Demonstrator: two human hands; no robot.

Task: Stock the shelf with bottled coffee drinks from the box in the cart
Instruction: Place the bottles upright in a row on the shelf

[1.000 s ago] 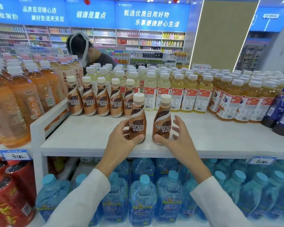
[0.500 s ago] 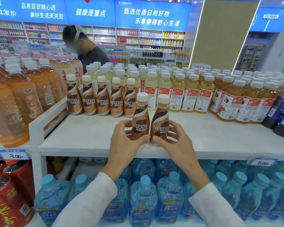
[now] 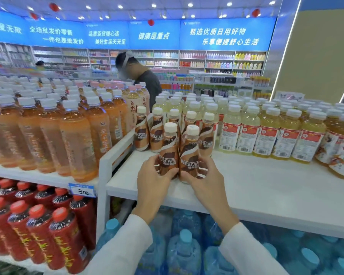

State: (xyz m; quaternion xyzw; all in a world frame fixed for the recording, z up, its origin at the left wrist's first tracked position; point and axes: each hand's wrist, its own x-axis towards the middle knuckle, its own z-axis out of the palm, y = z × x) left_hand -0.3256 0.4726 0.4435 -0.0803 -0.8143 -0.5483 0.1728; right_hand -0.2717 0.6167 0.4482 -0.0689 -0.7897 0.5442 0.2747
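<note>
The white shelf [image 3: 256, 187] is bare across its near half. Far along it stand yellow drink bottles [image 3: 266, 135] to the right, and a row of coffee bottles [image 3: 157, 133] to the left, close to the white divider [image 3: 115, 155]. Two more coffee bottles stand upright and touching near the front edge. The left hand [image 3: 153, 175] has its fingers curled round the left bottle [image 3: 168, 153], and the right hand [image 3: 202, 177] wraps the right bottle [image 3: 191, 157] low on its body. To do this step well, I would slide both bottles together toward the far row, keep their bases flat on the shelf, labels facing near, and stop just short of knocking the row.
</note>
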